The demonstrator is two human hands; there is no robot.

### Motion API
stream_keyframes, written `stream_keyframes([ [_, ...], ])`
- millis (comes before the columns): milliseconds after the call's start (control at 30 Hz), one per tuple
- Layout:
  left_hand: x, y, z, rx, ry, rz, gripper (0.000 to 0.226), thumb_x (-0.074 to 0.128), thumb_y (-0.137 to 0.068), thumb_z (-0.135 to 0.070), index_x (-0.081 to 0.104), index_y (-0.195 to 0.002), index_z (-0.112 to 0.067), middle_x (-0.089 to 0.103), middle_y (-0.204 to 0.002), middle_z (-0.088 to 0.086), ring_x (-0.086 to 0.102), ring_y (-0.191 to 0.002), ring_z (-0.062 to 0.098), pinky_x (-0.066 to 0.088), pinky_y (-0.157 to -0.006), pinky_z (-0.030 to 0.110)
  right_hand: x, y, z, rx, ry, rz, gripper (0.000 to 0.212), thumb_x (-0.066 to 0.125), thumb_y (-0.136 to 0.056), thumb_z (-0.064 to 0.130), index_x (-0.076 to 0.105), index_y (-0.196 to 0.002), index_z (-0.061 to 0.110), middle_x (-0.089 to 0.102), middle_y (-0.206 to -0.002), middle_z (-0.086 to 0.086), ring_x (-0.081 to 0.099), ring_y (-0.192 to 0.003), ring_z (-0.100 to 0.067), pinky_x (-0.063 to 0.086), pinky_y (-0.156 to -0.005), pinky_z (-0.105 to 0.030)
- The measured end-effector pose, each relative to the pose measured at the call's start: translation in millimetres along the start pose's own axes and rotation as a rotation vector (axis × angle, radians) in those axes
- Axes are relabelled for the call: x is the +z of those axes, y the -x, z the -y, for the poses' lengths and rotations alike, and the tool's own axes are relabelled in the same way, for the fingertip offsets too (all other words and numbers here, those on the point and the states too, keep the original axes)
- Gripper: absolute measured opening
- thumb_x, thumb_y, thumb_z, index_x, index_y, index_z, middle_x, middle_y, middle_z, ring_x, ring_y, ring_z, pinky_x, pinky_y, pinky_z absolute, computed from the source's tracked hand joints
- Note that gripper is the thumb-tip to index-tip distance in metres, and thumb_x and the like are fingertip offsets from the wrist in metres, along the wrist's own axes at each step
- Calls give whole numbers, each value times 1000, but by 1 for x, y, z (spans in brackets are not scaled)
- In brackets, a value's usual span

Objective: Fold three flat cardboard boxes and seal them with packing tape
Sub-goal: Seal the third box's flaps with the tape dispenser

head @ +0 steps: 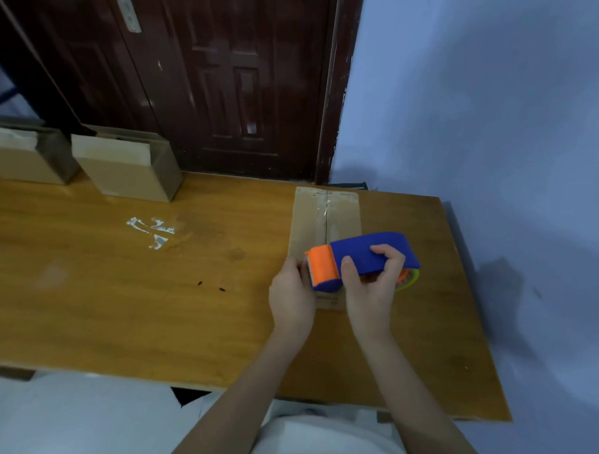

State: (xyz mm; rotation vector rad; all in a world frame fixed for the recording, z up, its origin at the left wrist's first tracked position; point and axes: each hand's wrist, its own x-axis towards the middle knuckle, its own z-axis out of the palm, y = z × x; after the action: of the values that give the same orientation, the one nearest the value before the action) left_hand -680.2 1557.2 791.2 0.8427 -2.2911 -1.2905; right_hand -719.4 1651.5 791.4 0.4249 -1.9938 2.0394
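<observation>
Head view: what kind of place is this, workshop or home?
Likely a room in a home or small office, not a workshop: a plain wooden table pushed against a painted blue wall, with a dark panelled wooden door right behind it. No racks or industrial gear are visible.

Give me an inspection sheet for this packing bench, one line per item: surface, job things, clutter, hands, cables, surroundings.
Surface: wooden table, scuffed, with dark specks near the middle.
Job things: box lies under the hands with tape along its centre seam; two boxes stand at the far left edge; blue and orange tape dispenser sits over the near end of the box.
Clutter: tape scraps stuck to the table.
Hands: right hand grips the dispenser; left hand is at its orange cutter end, fingers curled, seemingly pinching the tape end.
Cables: nothing seen.
Surroundings: dark wooden door behind the table, blue wall at right.
</observation>
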Motion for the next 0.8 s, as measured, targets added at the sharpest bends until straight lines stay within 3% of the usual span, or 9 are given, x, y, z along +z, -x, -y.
stream_keyframes([
  [200,-8,-7,-3,59,-36,-15,16,50,-97,-22,49,-83,-14,61,-78,2,57,-68,21,46,-60,36,4,-9,9,-65,20,16,38,64,-79,31,39,-106,37,43,-101,41,55,-88,4,47,-66,-10],
  [467,-14,-6,0,66,-15,-4,31,44,-99,-33,50,-78,-10,57,-67,2,51,-57,18,40,-51,33,0,-10,8,9,-63,-51,40,66,-76,29,39,-105,35,45,-104,12,56,-82,3,49,-66,-13],
  [667,-24,-11,5,37,-60,-15,32,44,-99,-34,49,-77,-11,60,-70,8,57,-66,30,39,-55,37,9,-8,8,68,-86,-67,41,66,-77,12,39,-103,30,47,-102,7,58,-77,4,48,-62,-13],
  [800,-29,-11,5,35,-113,-8,33,43,-99,-34,49,-78,-10,61,-72,10,57,-68,31,37,-55,36,10,-7,6,97,-85,-63,41,66,-77,11,40,-103,29,47,-102,6,57,-76,4,49,-62,-14],
])
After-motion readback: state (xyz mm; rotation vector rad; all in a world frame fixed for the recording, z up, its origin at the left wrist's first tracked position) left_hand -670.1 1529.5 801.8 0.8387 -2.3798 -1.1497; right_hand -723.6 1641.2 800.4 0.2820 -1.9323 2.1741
